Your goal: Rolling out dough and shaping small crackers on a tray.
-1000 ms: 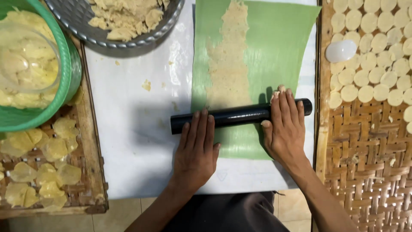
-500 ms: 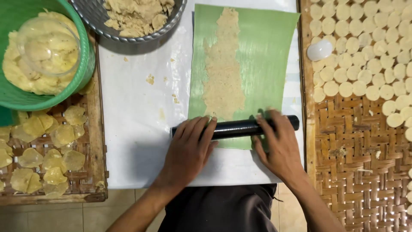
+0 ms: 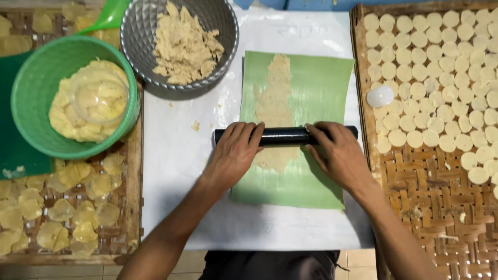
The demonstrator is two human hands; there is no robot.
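Observation:
A black cylindrical roller lies crosswise on a green leaf sheet. My left hand presses flat on the roller's left part, and my right hand presses on its right part. A long strip of flattened pale dough runs down the middle of the sheet, passing under the roller, with a little showing below it. The sheet rests on a white plastic-covered board.
A grey metal bowl of crumbly dough stands at the top. A green plastic bowl with yellow dough sits left. A woven tray on the right carries several round dough discs and a white cutter. Yellowish flat pieces lie on the left tray.
Both hands have pushed the roller away from me, up along the dough strip. The camera view has also shifted so that more of the table's near side shows.

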